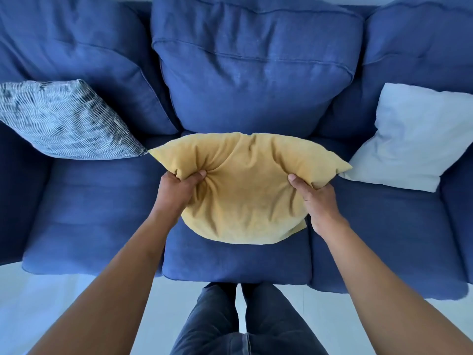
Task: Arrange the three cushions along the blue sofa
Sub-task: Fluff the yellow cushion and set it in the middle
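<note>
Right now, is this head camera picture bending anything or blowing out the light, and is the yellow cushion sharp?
Head view: the wide lens bows the blue sofa outward and stretches the forearms at the bottom corners; light is soft and even, no glare, though the white cushion looks pale and low in detail; the yellow cushion, held by the left hand and right hand, is reasonably sharp.

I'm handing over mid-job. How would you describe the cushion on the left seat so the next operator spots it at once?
Start from the blue sofa, which has three seats. On the left seat, leaning against the back cushion, sits the patterned cushion. It is the only one with a print, fine grey and white wavy lines, whereas the yellow cushion held over the middle seat and the white cushion on the right seat are plain.
</note>
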